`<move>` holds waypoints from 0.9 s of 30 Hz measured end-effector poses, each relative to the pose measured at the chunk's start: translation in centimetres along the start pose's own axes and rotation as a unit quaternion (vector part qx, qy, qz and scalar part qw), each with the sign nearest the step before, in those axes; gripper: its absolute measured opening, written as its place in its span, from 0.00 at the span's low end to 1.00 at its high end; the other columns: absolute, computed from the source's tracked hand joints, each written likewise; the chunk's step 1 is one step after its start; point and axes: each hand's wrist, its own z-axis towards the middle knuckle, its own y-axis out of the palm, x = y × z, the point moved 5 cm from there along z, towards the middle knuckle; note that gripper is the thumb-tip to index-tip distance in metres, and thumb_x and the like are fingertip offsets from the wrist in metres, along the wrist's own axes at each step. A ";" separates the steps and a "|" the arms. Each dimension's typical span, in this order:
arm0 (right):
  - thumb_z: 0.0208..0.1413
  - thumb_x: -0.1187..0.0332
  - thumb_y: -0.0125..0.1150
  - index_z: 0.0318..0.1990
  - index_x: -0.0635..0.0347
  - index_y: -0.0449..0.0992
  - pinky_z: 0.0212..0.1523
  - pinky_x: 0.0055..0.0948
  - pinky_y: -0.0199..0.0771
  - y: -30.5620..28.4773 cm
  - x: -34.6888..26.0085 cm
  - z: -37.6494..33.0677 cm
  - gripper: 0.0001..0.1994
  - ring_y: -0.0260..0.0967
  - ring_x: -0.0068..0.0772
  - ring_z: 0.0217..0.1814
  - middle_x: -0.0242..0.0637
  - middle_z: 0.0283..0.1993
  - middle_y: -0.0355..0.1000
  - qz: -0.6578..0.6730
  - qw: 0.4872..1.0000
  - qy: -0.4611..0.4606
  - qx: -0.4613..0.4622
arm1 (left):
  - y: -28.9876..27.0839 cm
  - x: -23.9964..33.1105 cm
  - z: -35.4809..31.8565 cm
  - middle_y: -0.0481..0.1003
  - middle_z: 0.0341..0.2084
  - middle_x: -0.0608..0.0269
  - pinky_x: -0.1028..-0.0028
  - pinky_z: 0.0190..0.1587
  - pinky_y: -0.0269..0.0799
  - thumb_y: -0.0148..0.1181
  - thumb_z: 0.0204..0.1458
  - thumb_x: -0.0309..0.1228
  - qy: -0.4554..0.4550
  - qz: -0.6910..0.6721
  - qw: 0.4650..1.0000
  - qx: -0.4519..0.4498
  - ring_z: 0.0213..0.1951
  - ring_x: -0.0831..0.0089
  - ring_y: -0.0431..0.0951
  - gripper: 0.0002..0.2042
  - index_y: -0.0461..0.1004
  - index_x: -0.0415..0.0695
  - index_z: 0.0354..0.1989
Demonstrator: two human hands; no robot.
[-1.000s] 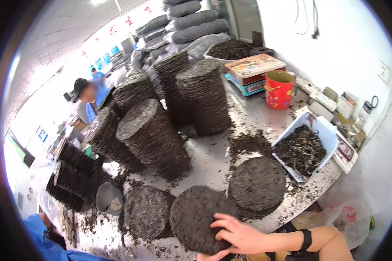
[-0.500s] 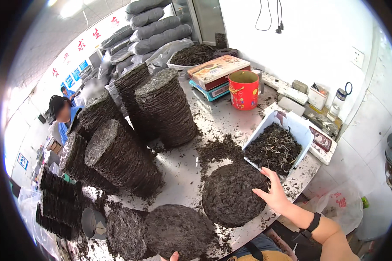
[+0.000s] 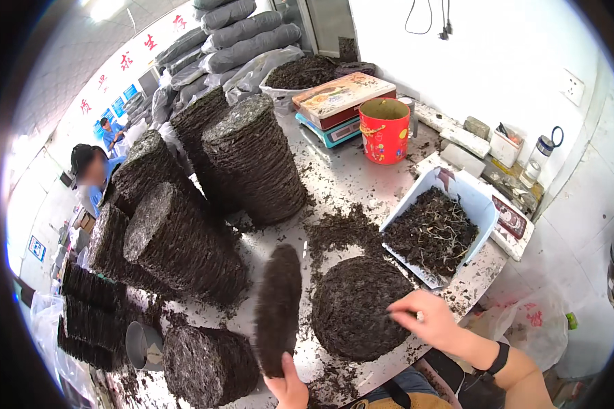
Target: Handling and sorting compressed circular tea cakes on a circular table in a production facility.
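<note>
My left hand (image 3: 290,386) grips the lower edge of a thin round sheet of dark dried seaweed (image 3: 278,303). The sheet stands tilted nearly on edge above the table, a little blurred. To its right, a round dark seaweed cake (image 3: 357,310) lies flat near the table's front edge. Over that cake's right side is my right hand (image 3: 426,320), thumb and fingertips pinched together; a dark speck shows there, too small to name. A short stack of seaweed rounds (image 3: 208,368) sits left of my left hand.
Tall seaweed stacks (image 3: 256,167) stand at the back left. A light blue bin (image 3: 481,228) holds dark scraps and pale strands. Behind are a red bucket (image 3: 383,146) and a box on a scale (image 3: 331,136). A grey cup (image 3: 143,347) lies left. Co-workers are far left.
My left hand has lifted the seaweed sheet from the short stack and tipped it up on edge, towards the right. My right hand has moved down, its spread fingers now pinched together.
</note>
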 end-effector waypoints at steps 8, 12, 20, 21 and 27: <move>0.43 0.70 0.56 0.26 0.56 0.72 0.33 0.27 0.70 9.6 -5.0 4.2 0.02 0.68 0.30 0.39 0.30 0.31 0.66 -0.224 0.942 -0.229 -0.100 | -3.7 1.7 -2.1 0.71 0.51 0.51 0.71 0.52 0.64 0.49 0.61 0.24 0.018 0.047 0.998 0.023 0.50 0.64 0.71 0.17 0.64 0.30 0.57; 0.47 0.70 0.56 0.30 0.59 0.73 0.35 0.33 0.75 11.8 -3.1 5.5 0.04 0.70 0.35 0.40 0.35 0.33 0.67 -0.259 0.927 -0.204 -0.181 | -5.4 0.6 -4.3 0.69 0.53 0.50 0.70 0.54 0.63 0.50 0.61 0.25 -0.092 0.044 0.993 0.051 0.51 0.62 0.70 0.18 0.63 0.30 0.58; 0.63 0.65 0.53 0.42 0.63 0.72 0.40 0.25 0.72 10.6 3.1 7.3 0.10 0.72 0.24 0.39 0.33 0.36 0.74 0.328 0.907 0.170 -0.203 | -6.0 -0.4 -6.0 0.67 0.55 0.48 0.69 0.56 0.62 0.53 0.60 0.26 -0.107 0.012 0.991 0.074 0.54 0.61 0.68 0.21 0.61 0.30 0.60; 0.63 0.65 0.53 0.43 0.62 0.72 0.40 0.25 0.73 10.5 3.7 7.2 0.09 0.72 0.24 0.37 0.32 0.34 0.74 0.387 0.880 0.206 -0.185 | -6.0 -0.4 -6.0 0.67 0.55 0.48 0.69 0.56 0.62 0.53 0.60 0.27 -0.096 0.012 0.993 0.074 0.54 0.62 0.68 0.21 0.62 0.30 0.59; 0.64 0.64 0.53 0.42 0.58 0.72 0.39 0.24 0.75 9.4 5.8 7.2 0.08 0.72 0.21 0.33 0.30 0.32 0.74 0.504 0.815 0.242 -0.153 | -6.7 -2.2 -6.4 0.69 0.54 0.49 0.71 0.56 0.62 0.53 0.60 0.27 -0.076 0.014 0.996 0.052 0.53 0.65 0.69 0.20 0.63 0.29 0.58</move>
